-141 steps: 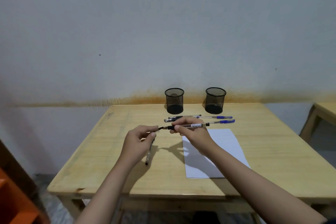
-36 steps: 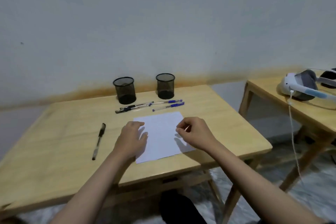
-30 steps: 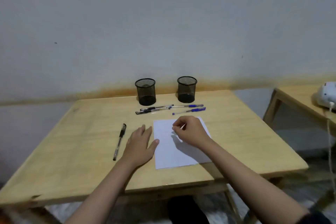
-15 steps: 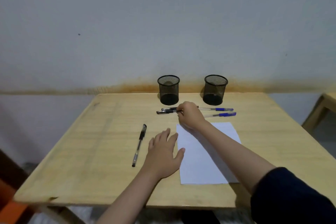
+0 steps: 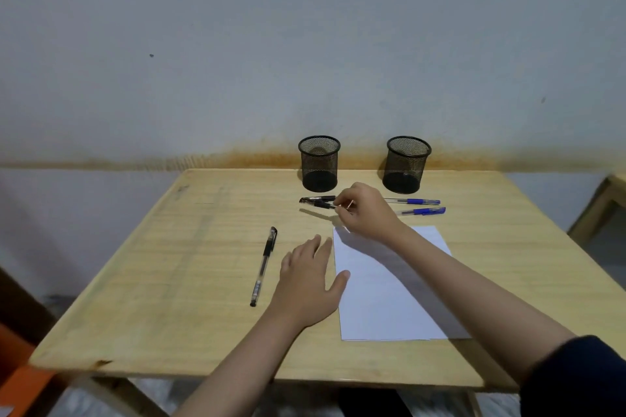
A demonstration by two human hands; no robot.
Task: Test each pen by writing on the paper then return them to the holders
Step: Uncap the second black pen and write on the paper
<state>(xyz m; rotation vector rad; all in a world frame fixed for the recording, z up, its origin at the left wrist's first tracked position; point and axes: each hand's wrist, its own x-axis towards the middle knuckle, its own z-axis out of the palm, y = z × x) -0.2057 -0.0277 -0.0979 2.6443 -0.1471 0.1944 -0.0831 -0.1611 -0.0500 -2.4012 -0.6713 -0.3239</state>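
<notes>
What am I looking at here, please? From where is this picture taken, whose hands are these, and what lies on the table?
There is no machine: a person wears a camera on the head, so you see their own two arms from above. The left hand rests flat on the wooden table, its thumb on the edge of the white paper. The right hand pinches a black pen in front of the left mesh holder. Another black pen lies apart on the left. Two blue pens lie before the right mesh holder. Neither holder shows a pen standing in it.
</notes>
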